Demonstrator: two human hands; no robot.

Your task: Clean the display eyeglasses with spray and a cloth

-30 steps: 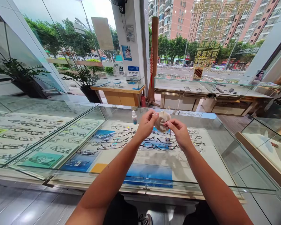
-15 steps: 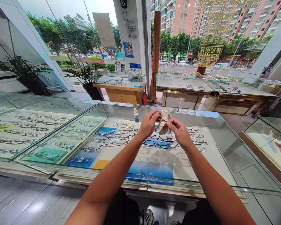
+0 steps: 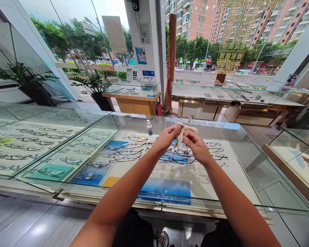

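Observation:
Above the glass display counter, my left hand (image 3: 167, 137) pinches a beige cloth (image 3: 179, 139) between thumb and fingers. My right hand (image 3: 197, 145) is closed on the cloth's other side, its fingertips pressed against the folds. Part of the cloth spreads out behind my right fingers, and a strip hangs down between the hands. Whether anything is wrapped inside the cloth I cannot tell. A small white spray bottle (image 3: 149, 128) with a blue label stands upright on the counter, left of my hands. Rows of eyeglasses (image 3: 126, 157) lie under the glass below.
The glass counter (image 3: 216, 202) runs across in front of me, with a further case of eyeglasses (image 3: 18, 144) on the left. Another glass case (image 3: 296, 154) stands at the right. Beyond are a wooden display table (image 3: 134, 103), a potted plant (image 3: 98, 85) and a tree-trunk post (image 3: 172, 61).
The cloth has been refolded: its crumpled, upright shape now hangs as a narrow strip, with a fold spread to the right behind my right fingers. My left hand has shifted slightly right.

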